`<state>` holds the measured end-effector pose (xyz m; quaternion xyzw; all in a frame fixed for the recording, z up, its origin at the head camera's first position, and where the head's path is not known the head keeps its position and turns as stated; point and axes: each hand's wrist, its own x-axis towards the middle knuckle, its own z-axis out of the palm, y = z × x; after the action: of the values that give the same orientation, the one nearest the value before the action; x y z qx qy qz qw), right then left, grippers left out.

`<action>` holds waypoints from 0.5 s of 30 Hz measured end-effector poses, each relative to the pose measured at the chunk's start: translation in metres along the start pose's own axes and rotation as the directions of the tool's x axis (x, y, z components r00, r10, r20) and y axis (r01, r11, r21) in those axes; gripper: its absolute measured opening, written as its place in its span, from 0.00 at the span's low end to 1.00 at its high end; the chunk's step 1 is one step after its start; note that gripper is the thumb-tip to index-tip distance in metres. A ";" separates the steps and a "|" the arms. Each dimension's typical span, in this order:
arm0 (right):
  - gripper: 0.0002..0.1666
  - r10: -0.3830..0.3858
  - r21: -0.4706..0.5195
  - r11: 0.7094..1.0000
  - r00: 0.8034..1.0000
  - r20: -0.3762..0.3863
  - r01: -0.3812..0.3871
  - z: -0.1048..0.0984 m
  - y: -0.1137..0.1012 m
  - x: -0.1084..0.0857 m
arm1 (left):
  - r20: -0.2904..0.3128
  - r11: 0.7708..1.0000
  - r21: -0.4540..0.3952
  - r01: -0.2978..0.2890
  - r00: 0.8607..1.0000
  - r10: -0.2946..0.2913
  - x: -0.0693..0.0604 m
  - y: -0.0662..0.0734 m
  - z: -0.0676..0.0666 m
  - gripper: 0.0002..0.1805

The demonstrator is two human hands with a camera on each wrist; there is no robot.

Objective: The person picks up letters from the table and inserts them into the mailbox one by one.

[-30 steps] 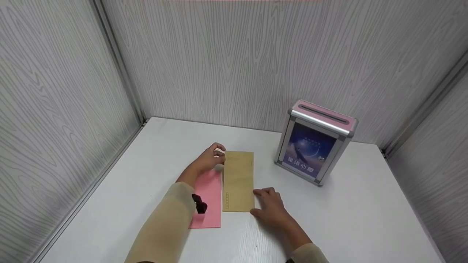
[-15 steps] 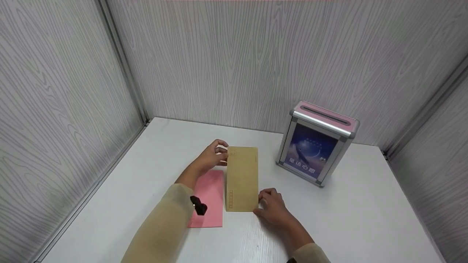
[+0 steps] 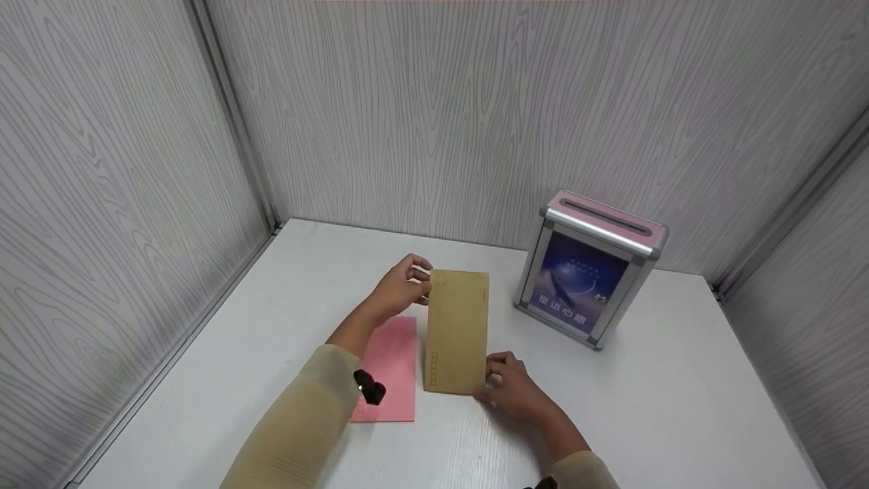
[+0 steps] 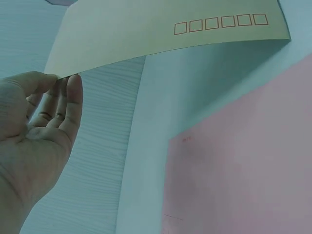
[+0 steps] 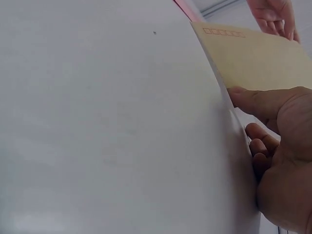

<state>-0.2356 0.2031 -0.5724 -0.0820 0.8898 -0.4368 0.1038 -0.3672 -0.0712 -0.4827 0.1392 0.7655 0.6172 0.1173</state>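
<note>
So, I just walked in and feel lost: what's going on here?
A person's left hand pinches a tan envelope at its upper left edge; the right hand holds it near the lower right corner. Its left side is off the white table. Pink paper lies to its left; a slotted box stands to the right.

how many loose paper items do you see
2 in view: the brown envelope, held by the left hand and right hand, and the pink paper, lying on the table, partly behind the left sleeve. More could lie beneath.
</note>
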 end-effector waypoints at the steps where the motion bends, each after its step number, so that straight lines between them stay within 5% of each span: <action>1: 0.10 0.002 0.006 1.000 1.000 0.014 -0.002 -0.002 0.001 0.001 | -0.008 1.000 0.011 -0.013 1.000 0.013 -0.001 0.002 0.001 0.18; 8: 0.11 -0.037 0.079 0.996 0.996 0.086 0.030 -0.015 0.006 0.004 | -0.024 0.992 0.034 -0.119 0.992 0.120 -0.006 0.017 0.009 0.20; 15: 0.10 -0.050 0.154 0.987 0.992 0.117 0.032 -0.019 0.008 0.005 | -0.002 0.988 0.006 -0.155 0.988 0.155 -0.010 0.023 0.009 0.20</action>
<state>-0.2457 0.2214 -0.5674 -0.1184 0.8441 -0.4997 0.1544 -0.3533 -0.0617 -0.4619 0.1978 0.7543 0.6224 0.0676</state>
